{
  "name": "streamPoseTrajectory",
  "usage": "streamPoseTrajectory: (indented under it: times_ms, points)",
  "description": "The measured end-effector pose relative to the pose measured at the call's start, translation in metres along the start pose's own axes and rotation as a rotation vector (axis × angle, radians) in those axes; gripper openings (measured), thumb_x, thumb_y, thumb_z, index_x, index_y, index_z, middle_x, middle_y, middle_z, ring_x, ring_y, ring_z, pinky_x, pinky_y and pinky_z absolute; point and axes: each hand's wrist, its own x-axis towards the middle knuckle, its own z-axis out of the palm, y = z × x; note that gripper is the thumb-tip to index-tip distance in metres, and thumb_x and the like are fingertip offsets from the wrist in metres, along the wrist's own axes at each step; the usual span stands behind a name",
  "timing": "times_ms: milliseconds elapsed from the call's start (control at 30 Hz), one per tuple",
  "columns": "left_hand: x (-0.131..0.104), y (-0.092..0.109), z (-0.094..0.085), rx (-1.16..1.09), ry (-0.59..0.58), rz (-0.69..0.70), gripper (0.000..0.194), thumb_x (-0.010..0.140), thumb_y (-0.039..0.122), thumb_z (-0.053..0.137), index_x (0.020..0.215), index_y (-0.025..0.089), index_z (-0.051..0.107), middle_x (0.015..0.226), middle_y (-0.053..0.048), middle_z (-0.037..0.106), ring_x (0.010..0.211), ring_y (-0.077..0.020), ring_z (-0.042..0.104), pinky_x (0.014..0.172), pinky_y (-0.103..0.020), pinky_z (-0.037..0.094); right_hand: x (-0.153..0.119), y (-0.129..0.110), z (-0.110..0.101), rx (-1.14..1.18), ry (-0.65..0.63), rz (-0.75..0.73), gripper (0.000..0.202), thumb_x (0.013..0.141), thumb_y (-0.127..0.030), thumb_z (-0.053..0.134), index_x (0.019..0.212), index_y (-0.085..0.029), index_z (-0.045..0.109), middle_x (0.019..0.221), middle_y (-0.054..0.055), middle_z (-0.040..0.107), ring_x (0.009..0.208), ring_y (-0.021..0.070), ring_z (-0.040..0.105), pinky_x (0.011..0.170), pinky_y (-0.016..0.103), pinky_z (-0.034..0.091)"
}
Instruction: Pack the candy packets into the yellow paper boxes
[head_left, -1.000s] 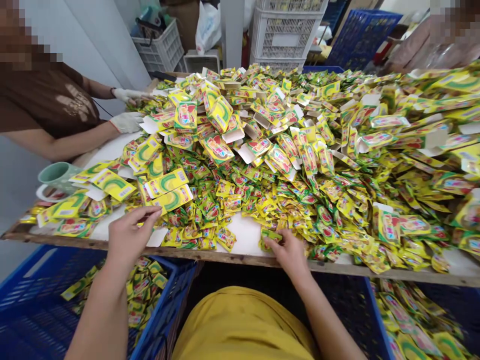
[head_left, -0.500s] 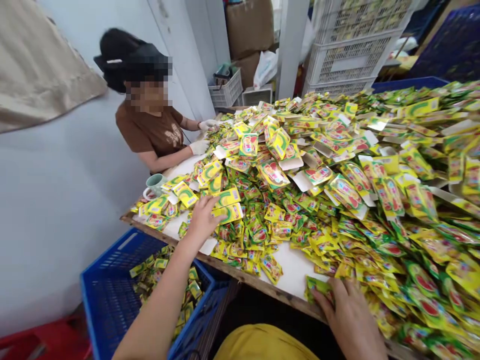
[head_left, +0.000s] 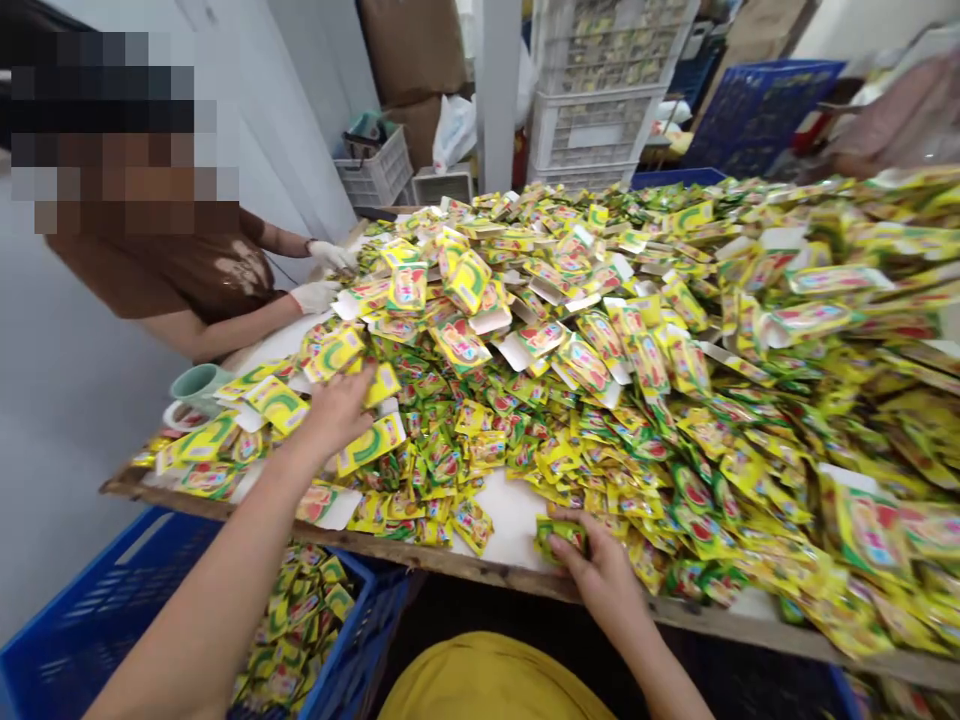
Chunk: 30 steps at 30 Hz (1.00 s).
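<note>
My left hand [head_left: 335,408] reaches over the near left of the heap, its fingers and thumb closed about a small yellow box [head_left: 385,384]. Part of that box is hidden behind the fingers. Just below it lies another yellow box [head_left: 373,442] with a green curved band. Close to the table's front edge, my right hand [head_left: 606,572] pinches green sachets [head_left: 556,538] between thumb and fingers; how many I cannot tell. Around both hands spread loose yellow and green sachets [head_left: 480,450] with watermelon pictures. Open-flapped boxes [head_left: 461,345] lie on top of the heap.
A co-worker in white gloves [head_left: 315,297] works at the left side. A green cup [head_left: 199,382] stands near the table's left corner. Below the wooden edge [head_left: 480,568] is a blue crate [head_left: 90,590] with packed boxes in it. Stacked white crates [head_left: 585,130] stand behind.
The view has swung right, so the table appears further left. My left hand has shifted the upper yellow box away from the one below it. My right hand still holds green sachets.
</note>
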Motion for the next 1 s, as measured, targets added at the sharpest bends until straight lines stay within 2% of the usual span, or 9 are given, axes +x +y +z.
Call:
streamPoseTrajectory:
  times_ms: [167, 300, 400, 533, 600, 700, 833, 933, 1000]
  points:
    - [-0.030, 0.043, -0.033, -0.313, 0.205, 0.056, 0.059, 0.075, 0.030, 0.054, 0.132, 0.017, 0.047, 0.126, -0.009, 0.060, 0.110, -0.0288, 0.058, 0.096, -0.039, 0.045, 0.000, -0.003, 0.002, 0.228, -0.020, 0.145, 0.038, 0.074, -0.038, 0.068, 0.105, -0.018, 0.061, 0.069, 0.000, 0.060, 0.060, 0.0169, 0.057, 0.046, 0.027, 0.053]
    - [-0.063, 0.103, -0.018, -0.422, -0.205, 0.313, 0.036, 0.079, 0.019, 0.048, 0.114, 0.022, 0.058, 0.099, -0.006, 0.068, 0.090, -0.0231, 0.065, 0.080, -0.029, 0.050, -0.004, -0.010, -0.006, 0.228, -0.011, 0.072, 0.037, 0.081, -0.041, 0.063, 0.109, -0.017, 0.060, 0.070, 0.001, 0.060, 0.059, 0.0150, 0.056, 0.048, 0.024, 0.048]
    - [-0.072, 0.143, 0.006, -0.336, -0.548, 0.464, 0.031, 0.074, 0.012, 0.053, 0.102, 0.023, 0.058, 0.086, -0.005, 0.068, 0.078, -0.0227, 0.065, 0.066, -0.026, 0.049, -0.009, -0.025, -0.020, 0.203, 0.036, -0.090, 0.034, 0.084, -0.040, 0.061, 0.111, -0.020, 0.059, 0.097, 0.007, 0.066, 0.079, 0.0185, 0.063, 0.064, 0.027, 0.052]
    - [-0.048, 0.177, 0.018, -0.396, -0.659, 0.620, 0.023, 0.075, 0.018, 0.060, 0.098, 0.020, 0.061, 0.095, -0.008, 0.068, 0.088, -0.0256, 0.064, 0.074, -0.030, 0.048, -0.008, -0.038, -0.029, 0.011, -0.171, -0.278, 0.024, 0.085, -0.029, 0.060, 0.108, -0.024, 0.063, 0.121, 0.008, 0.063, 0.111, 0.0242, 0.058, 0.091, 0.035, 0.046]
    - [-0.031, 0.186, 0.019, -0.524, -0.655, 0.554, 0.032, 0.073, 0.023, 0.066, 0.104, 0.020, 0.060, 0.097, -0.007, 0.067, 0.089, -0.0256, 0.063, 0.076, -0.032, 0.048, -0.004, -0.031, -0.027, -0.097, -0.196, -0.261, 0.022, 0.083, -0.023, 0.059, 0.104, -0.022, 0.064, 0.112, 0.008, 0.068, 0.107, 0.0253, 0.060, 0.093, 0.038, 0.045]
    - [-0.019, 0.190, 0.027, -0.841, -0.533, 0.251, 0.059, 0.063, 0.024, 0.077, 0.117, 0.021, 0.054, 0.102, -0.007, 0.065, 0.090, -0.0244, 0.062, 0.079, -0.033, 0.048, 0.000, -0.012, -0.022, -0.179, -0.093, -0.134, 0.021, 0.081, -0.023, 0.056, 0.100, -0.018, 0.064, 0.099, 0.009, 0.071, 0.095, 0.0273, 0.064, 0.086, 0.041, 0.047]
    - [-0.043, 0.196, 0.058, -1.243, -0.316, -0.139, 0.075, 0.063, 0.022, 0.077, 0.130, 0.019, 0.041, 0.108, -0.008, 0.062, 0.093, -0.0223, 0.061, 0.083, -0.034, 0.047, -0.003, 0.001, -0.021, -0.146, -0.047, -0.091, 0.022, 0.082, -0.026, 0.057, 0.102, -0.018, 0.063, 0.100, 0.008, 0.070, 0.095, 0.0268, 0.064, 0.085, 0.040, 0.048]
    - [-0.062, 0.205, 0.073, -1.375, -0.189, -0.217, 0.073, 0.067, 0.020, 0.074, 0.130, 0.018, 0.038, 0.107, -0.008, 0.059, 0.093, -0.0210, 0.059, 0.084, -0.034, 0.047, -0.006, -0.013, -0.027, -0.046, 0.037, -0.151, 0.021, 0.084, -0.027, 0.058, 0.104, -0.021, 0.062, 0.101, 0.007, 0.068, 0.096, 0.0241, 0.063, 0.084, 0.036, 0.048]
    - [-0.062, 0.212, 0.072, -1.344, -0.195, -0.121, 0.071, 0.069, 0.016, 0.071, 0.132, 0.021, 0.037, 0.105, -0.006, 0.057, 0.092, -0.0198, 0.058, 0.085, -0.034, 0.046, -0.003, -0.031, -0.031, 0.026, 0.128, -0.235, 0.020, 0.087, -0.027, 0.058, 0.106, -0.023, 0.061, 0.101, 0.005, 0.066, 0.095, 0.0217, 0.062, 0.083, 0.033, 0.048]
